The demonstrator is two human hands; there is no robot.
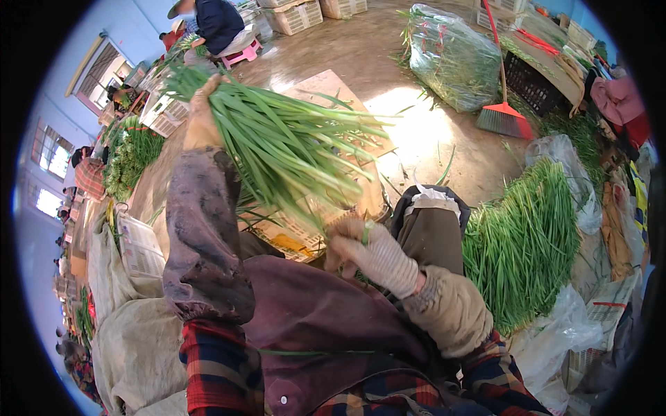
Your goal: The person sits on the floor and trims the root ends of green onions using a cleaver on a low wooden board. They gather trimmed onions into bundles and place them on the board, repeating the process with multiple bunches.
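My left hand (204, 117), in a tan glove, grips a thick bunch of long green stalks (291, 143) that look like garlic chives. Their pale stem ends fan out to the right. Below those ends, my right hand (372, 255) wears a whitish knitted glove, its fingers curled and blurred. A thin stalk reaches down to its fingertips, but whether they pinch it is unclear. A bit of green clings to one finger. Under the bunch lies a pale board (325, 86), with a yellowish plastic crate (270, 235) partly hidden before my knees.
At my right lies a big heap of green stalks (520, 244) beside clear plastic sheeting (564, 327). Farther off stand a broom (503, 117) and a plastic-wrapped bundle (452, 57). A person (216, 26) sits on a pink stool (244, 54). Pale sacks (138, 343) lie at left.
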